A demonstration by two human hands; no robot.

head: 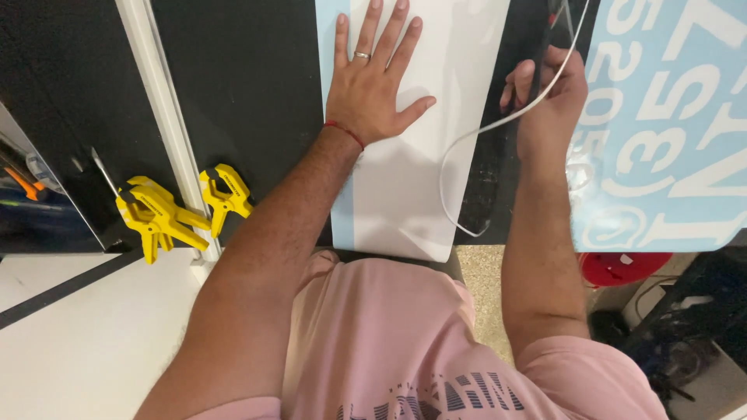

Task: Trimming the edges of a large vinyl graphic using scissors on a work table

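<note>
Pink shirt (373, 342) lower centre. I noted left hand (373, 85) spread flat on white sheet (405, 194); right hand (548, 93) pinched shut on thin white strip (467, 140): light, limp, tear-prone, best gripped near end.

Scene bright, evenly lit from overhead; colours clean. White sheet (405, 155) nearly blown out, slight glare on upper part. Soft shadow under left hand (373, 85) and forearm, falling toward lower right across sheet. Black desk (249, 101) shows dull sheen, little detail. Wide-angle lens bends white rail (167, 132) and edges outward. Focus sharp at centre; right hand (548, 89) slightly motion-blurred; corners softer, darker at lower right.
</note>
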